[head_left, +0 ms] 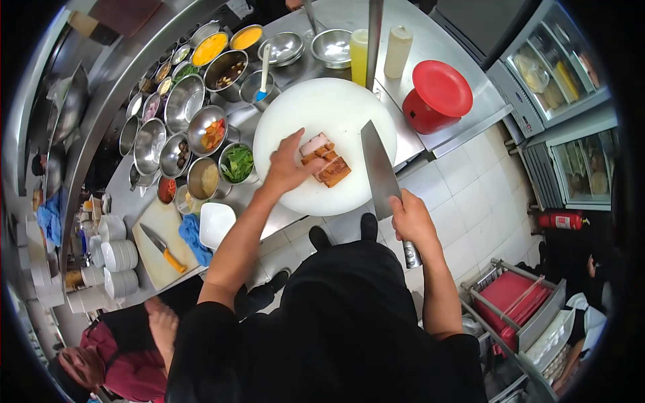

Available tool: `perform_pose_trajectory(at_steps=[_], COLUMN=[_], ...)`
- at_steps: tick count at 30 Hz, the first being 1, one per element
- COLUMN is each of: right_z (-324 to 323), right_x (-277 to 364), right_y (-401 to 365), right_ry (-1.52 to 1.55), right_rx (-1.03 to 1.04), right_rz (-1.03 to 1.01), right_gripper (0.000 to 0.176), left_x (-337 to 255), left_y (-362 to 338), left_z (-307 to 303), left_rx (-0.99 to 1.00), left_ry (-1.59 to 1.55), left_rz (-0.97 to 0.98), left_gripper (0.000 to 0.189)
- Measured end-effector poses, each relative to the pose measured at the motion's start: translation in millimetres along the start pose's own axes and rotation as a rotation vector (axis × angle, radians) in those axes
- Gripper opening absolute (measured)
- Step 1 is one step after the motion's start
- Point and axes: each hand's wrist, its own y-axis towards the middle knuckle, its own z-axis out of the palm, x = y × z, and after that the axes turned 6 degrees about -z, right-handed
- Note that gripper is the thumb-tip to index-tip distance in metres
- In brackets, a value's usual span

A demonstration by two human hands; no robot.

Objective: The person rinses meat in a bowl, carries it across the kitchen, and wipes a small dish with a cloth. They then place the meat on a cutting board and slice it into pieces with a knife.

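Note:
Several cut pieces of browned roast meat [330, 168], one showing a pale cut face, lie together on the round white chopping board [356, 101]. My left hand [290, 166] is at their left side, fingers apart, its thumb overlapping the meat in this view. In my right hand [413, 220] is the handle of a cleaver [378, 168]. Its broad blade points away from me over the right part of the board, apart from the meat.
Metal bowls [185, 101] of ingredients crowd the left counter. Nearby are a white square dish [217, 224] and a knife [163, 248] on another board. Squeeze bottles [398, 52] and a red container [440, 91] stand beyond. A person [124, 363] is at lower left.

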Motion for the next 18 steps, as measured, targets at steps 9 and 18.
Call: perform_pose_trajectory(at_steps=[9,18], right_z=[11,1], right_x=[-6,-17], right_y=[-12,-12], right_ry=[-0.05,-0.178], right_rx=[-0.058,-0.178], right_rz=[-0.115,-0.1], right_gripper=[0.027,0.025], left_x=[-17,-26], left_y=[-41,-27], left_z=[44,34], left_rx=[-0.1,-0.209], left_ry=[-0.124,-0.08], left_rz=[0.042,0.001], left_gripper=[0.077,0.077])
